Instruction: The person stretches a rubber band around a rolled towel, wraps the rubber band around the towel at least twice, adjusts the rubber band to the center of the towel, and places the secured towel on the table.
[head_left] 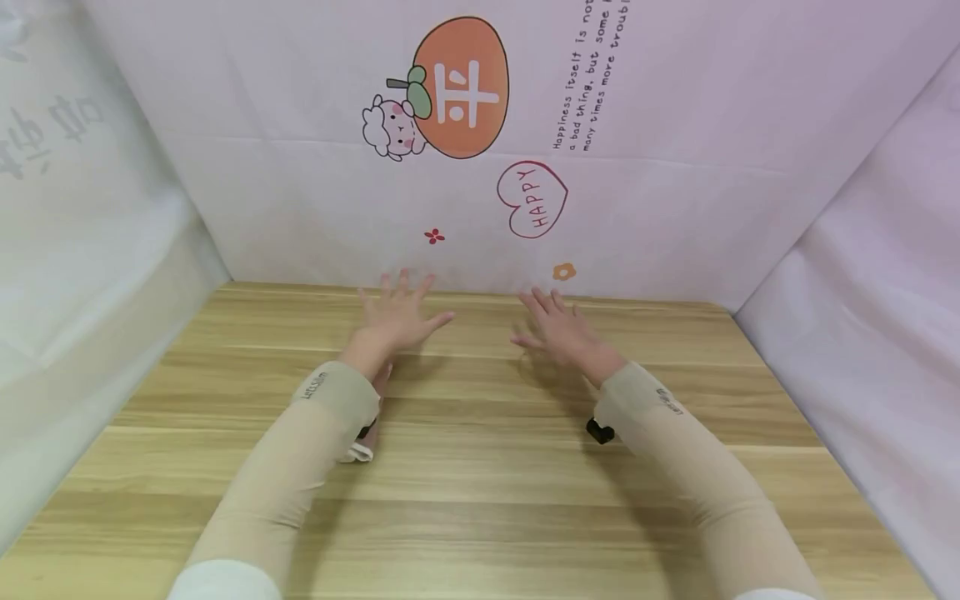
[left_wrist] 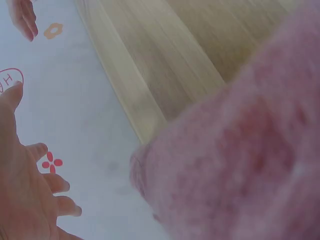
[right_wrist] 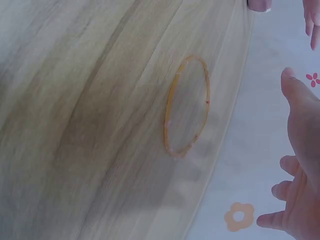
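My left hand (head_left: pixel 397 318) is spread with straight fingers above the back left part of the table and holds nothing. Beneath its wrist lies a pink cloth (head_left: pixel 362 450) with a whitish edge, mostly covered by the forearm. Up close in the left wrist view, this fuzzy pink cloth (left_wrist: pixel 240 165) looks blurred. My right hand (head_left: pixel 561 327) hovers with extended, empty fingers near the table's back edge. On the wood below it, the right wrist view has a thin orange-yellow ring (right_wrist: pixel 168 112) with small reddish spots; I cannot make it out in the head view.
The wood-grain table (head_left: pixel 480 508) ends at a white printed backdrop (head_left: pixel 300 208). White cloth walls (head_left: pixel 90 275) stand on both sides. A small black device (head_left: pixel 600 430) is on the right wrist.
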